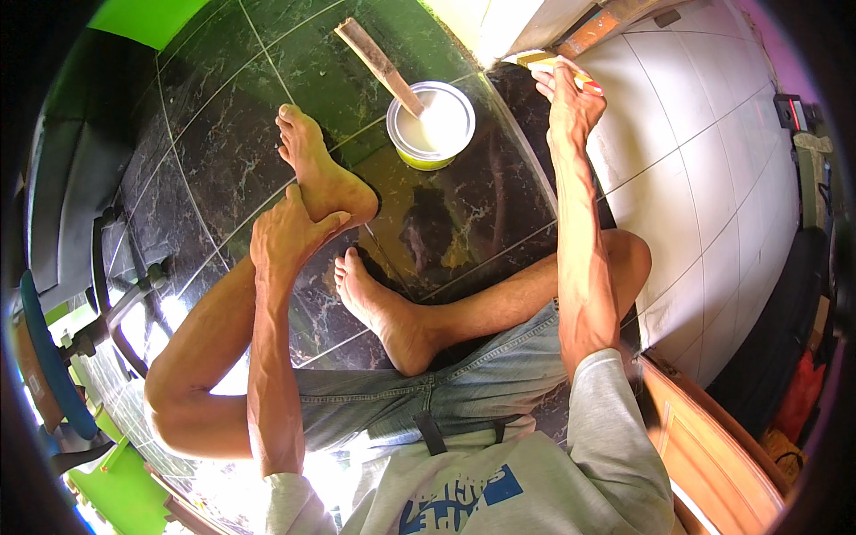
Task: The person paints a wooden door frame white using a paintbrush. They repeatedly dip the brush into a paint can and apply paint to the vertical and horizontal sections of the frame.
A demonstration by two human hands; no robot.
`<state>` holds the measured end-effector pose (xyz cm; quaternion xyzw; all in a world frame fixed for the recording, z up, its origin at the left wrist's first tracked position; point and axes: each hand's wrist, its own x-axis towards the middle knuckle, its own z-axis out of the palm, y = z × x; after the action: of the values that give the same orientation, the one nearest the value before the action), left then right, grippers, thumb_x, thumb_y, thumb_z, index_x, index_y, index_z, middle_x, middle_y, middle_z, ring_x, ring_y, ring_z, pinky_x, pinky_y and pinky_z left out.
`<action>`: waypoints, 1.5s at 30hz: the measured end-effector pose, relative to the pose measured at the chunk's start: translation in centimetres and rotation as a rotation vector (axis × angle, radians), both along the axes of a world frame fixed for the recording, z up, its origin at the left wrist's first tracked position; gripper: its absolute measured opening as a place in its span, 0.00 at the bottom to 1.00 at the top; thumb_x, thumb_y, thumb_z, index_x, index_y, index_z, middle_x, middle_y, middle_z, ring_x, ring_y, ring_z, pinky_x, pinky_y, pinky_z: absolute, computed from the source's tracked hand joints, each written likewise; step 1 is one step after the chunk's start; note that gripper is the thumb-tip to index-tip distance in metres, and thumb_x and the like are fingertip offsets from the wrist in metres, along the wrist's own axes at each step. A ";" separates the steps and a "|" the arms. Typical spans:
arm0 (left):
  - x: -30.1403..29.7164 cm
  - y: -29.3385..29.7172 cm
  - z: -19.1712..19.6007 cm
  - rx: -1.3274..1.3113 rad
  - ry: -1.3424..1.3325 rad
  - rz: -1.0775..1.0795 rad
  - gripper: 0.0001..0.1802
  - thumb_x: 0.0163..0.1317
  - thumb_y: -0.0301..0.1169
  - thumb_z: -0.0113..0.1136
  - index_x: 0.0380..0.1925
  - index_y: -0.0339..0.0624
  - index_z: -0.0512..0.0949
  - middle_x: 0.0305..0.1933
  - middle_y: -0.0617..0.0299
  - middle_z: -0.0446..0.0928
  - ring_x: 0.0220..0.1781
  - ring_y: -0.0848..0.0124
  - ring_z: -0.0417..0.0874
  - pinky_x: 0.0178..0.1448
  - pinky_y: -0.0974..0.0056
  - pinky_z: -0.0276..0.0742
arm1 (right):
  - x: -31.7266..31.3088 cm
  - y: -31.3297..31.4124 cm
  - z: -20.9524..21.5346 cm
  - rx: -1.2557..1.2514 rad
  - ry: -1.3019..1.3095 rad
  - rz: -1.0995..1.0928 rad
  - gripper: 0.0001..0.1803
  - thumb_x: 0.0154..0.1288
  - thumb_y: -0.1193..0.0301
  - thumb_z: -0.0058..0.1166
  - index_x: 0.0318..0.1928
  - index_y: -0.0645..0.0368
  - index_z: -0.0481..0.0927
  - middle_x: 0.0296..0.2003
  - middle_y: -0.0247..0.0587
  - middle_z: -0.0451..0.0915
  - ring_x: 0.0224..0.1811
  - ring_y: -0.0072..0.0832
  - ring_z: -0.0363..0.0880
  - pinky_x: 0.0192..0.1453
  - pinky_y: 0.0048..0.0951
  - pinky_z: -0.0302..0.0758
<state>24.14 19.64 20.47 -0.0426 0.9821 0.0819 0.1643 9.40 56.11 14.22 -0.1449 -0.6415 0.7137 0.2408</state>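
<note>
Up at the right, my right hand (575, 100) is closed around a paintbrush (538, 60) with a yellowish head and a red and white handle. The brush head points left, close to the lower edge of the pale wall; whether it touches is too small to tell. My left hand (285, 234) grips my left ankle, its thumb lying along the heel. Between my feet and the wall stands an open paint can (423, 160) with whitish paint inside. A wooden stick (379, 64) leans in it, slanting up to the left.
Dark marbled tiles (214, 134) cover the floor. White tiles (687, 160) lie to the right, with a wooden frame (597, 34) beyond my right hand. A brown wooden panel (709, 437) is at the lower right. A chair base (129, 299) stands at the left.
</note>
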 end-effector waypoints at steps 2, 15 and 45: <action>0.7 -0.6 -0.3 -0.014 -0.001 0.020 0.46 0.50 0.65 0.70 0.48 0.27 0.76 0.37 0.38 0.85 0.42 0.45 0.88 0.45 0.49 0.82 | 0.1 -1.2 -0.2 -0.021 0.008 0.026 0.14 0.72 0.74 0.58 0.51 0.73 0.81 0.38 0.56 0.87 0.38 0.39 0.91 0.43 0.32 0.88; 0.2 0.7 1.5 0.015 -0.106 0.088 0.43 0.52 0.61 0.70 0.50 0.31 0.77 0.44 0.37 0.84 0.50 0.43 0.86 0.52 0.47 0.79 | 3.1 0.5 0.8 -0.143 0.109 -0.071 0.14 0.72 0.74 0.59 0.51 0.74 0.80 0.41 0.56 0.86 0.38 0.41 0.91 0.41 0.35 0.89; 0.9 1.1 1.2 -0.018 -0.031 0.050 0.42 0.51 0.62 0.70 0.47 0.30 0.77 0.43 0.36 0.84 0.49 0.43 0.86 0.53 0.48 0.79 | 4.1 -9.5 0.8 0.317 0.387 -0.186 0.13 0.73 0.75 0.59 0.56 0.58 0.82 0.53 0.44 0.79 0.58 0.35 0.78 0.64 0.35 0.76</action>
<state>25.04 20.71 21.69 -0.0700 0.9788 0.0763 0.1768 13.52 46.65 15.01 -0.0245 -0.6711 0.5936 0.4434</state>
